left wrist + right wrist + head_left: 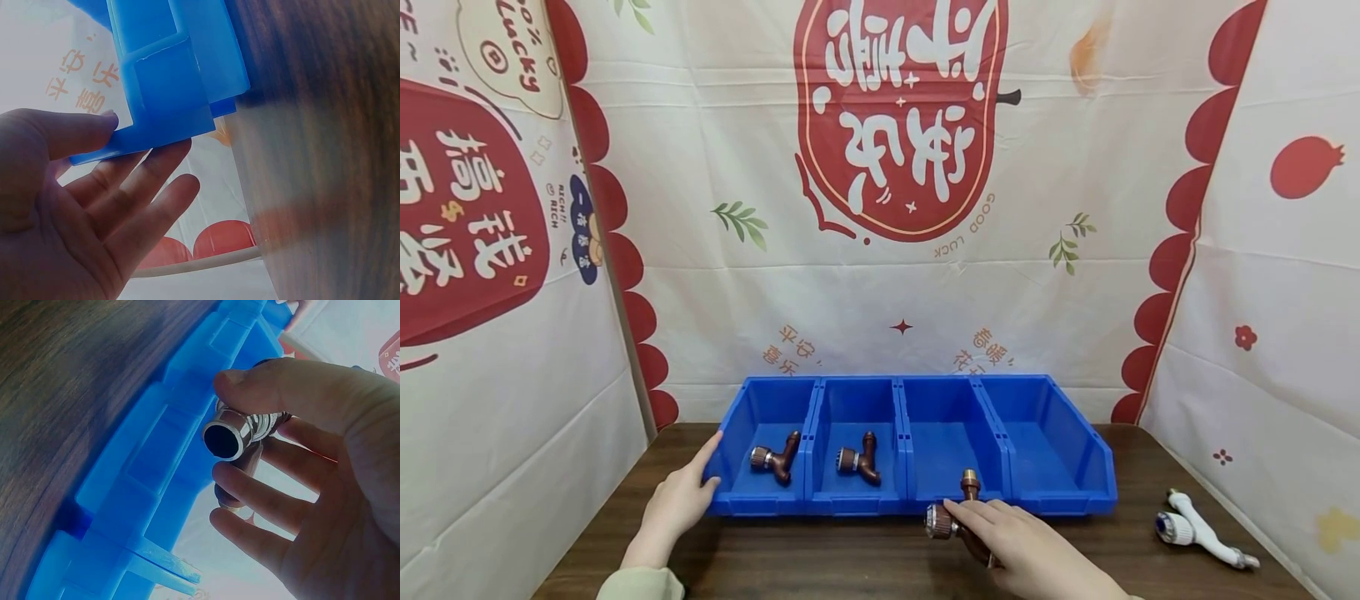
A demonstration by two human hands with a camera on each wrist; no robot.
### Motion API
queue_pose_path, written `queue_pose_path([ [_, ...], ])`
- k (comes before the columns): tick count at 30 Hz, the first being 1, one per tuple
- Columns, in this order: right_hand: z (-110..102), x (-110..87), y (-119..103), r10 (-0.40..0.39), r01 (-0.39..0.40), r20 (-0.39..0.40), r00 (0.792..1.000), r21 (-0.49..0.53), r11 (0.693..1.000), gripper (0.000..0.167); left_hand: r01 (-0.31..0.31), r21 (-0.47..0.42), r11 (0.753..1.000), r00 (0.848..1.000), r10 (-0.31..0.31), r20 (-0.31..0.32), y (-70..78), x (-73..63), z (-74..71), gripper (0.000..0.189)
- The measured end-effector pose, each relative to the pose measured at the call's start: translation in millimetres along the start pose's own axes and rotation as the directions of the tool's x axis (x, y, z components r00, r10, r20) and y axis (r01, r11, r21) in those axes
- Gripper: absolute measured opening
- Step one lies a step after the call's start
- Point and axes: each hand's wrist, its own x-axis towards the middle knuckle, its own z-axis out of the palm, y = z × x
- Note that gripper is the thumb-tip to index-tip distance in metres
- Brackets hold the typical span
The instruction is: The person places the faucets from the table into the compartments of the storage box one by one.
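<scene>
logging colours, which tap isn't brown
The white tap on the table, right of the blue bins; the two binned taps and the held one are brown.

Pale greenish cream on the left sleeve (638, 585), plain cloth, loose and wide at the edge, and bare left fingers (161, 207) here, bare right fingers (265, 498) there!

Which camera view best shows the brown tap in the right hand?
The head view: the brown tap shows its knob and brass end, though the right hand covers part. The right wrist view shows its open mouth, with the thumb hiding some. The left wrist view, none.
</scene>
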Motion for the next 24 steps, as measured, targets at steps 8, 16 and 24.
queue_pose_path([
  [8, -1.9, 1.8, 2.0, 0.017, -0.017, -0.029, 0.999, -0.026, 1.0, 0.083, 0.002, 0.001, 1.0, 1.0, -0.002, 0.0, -0.7, 1.2, 0.9, 0.067],
  [16, -2.7, 2.3, 6.2, -0.057, 0.051, -0.108, 0.992, -0.066, 0.997, 0.084, -0.003, 0.004, 1.0, 1.0, 0.003, -0.005, -0.9, 2.1, 0.8, 0.067],
  [24, -3.9, 5.9, 6.7, -0.032, 0.024, -0.111, 0.993, -0.068, 0.997, 0.081, -0.006, 0.005, 1.0, 1.0, 0.006, -0.007, -1.5, 1.4, 1.5, 0.068],
])
